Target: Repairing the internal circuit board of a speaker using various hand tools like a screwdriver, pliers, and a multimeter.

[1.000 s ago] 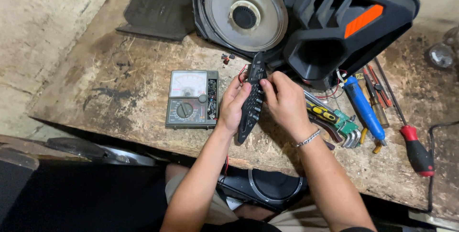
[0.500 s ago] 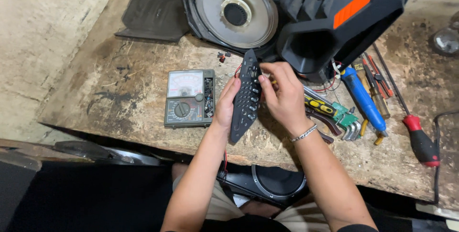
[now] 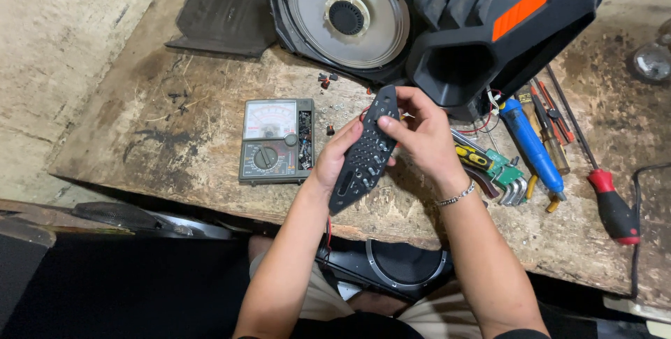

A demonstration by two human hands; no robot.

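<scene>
Head view, hands: my left hand [image 3: 340,157] cups the long black panel [image 3: 365,152] from the left side and from under it. My right hand [image 3: 421,136] pinches the panel's top part, thumb on the front.
Head view, panel: it is a thin black strip with lots of little buttons and holes. I hold it up, tilted, just above the tabletop [image 3: 161,129], in front of the big black speaker box [image 3: 447,24].
Head view, wires: red wire [image 3: 327,231] hangs down below the panel, by my left wrist. I think a hard pull could tear it loose.
Head view, small parts: tiny screws and bits [image 3: 326,82] lie on the wood near the speaker box. A bump from my arm could roll them off the edge.
Head view, meter: a grey meter with a dial [image 3: 276,140] lies just left of my left hand. Its side looks open, with small parts showing. A dropped panel could hit them.
Head view, tools: a blue-handled tool [image 3: 532,147], a red-handled screwdriver [image 3: 614,207] and a green bunch of hex keys [image 3: 504,175] lie to the right. My right elbow could push them off.
Head view, my lap: a round black part [image 3: 402,265] sits below the tabletop edge, by my legs. It might slide to the floor if I shift.
Head view, grip: only my fingertips hold the top end, so a slip there could let the panel swing and yank the wire.
</scene>
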